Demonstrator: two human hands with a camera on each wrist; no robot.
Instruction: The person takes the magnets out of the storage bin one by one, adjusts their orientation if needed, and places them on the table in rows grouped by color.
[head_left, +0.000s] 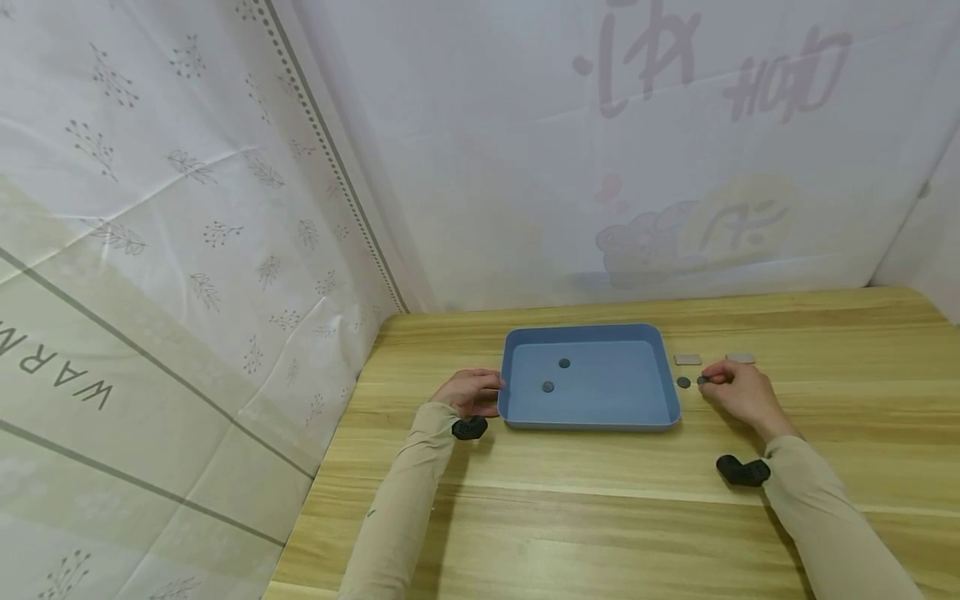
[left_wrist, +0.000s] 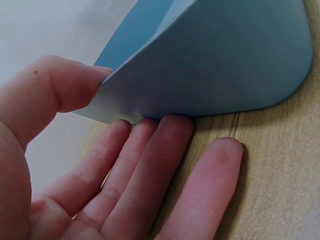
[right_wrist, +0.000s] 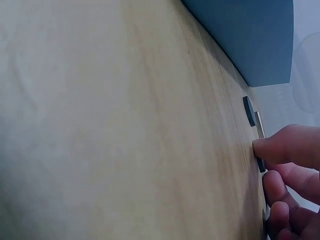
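Note:
A blue rectangular tray (head_left: 592,427) stands on the wooden table, with two dark, coin-like discs (head_left: 564,363) lying inside it toward the left. My left hand (head_left: 471,392) is at the tray's left side. The left thumb tip touches the rim, and the extended fingers (left_wrist: 170,145) rest low by the outer wall. Right of the tray, my right hand (head_left: 742,396) pinches a dark round disc (head_left: 702,380) between thumb and fingers at the table surface. Another dark disc (head_left: 683,382) lies flat between this hand and the tray.
Two thin beige rectangular pieces lie behind the discs: the left piece (head_left: 687,360) by the tray, the right piece (head_left: 740,358) just beyond my right hand. Printed cloth (head_left: 480,167) hangs behind the table (head_left: 570,508) and along its left side.

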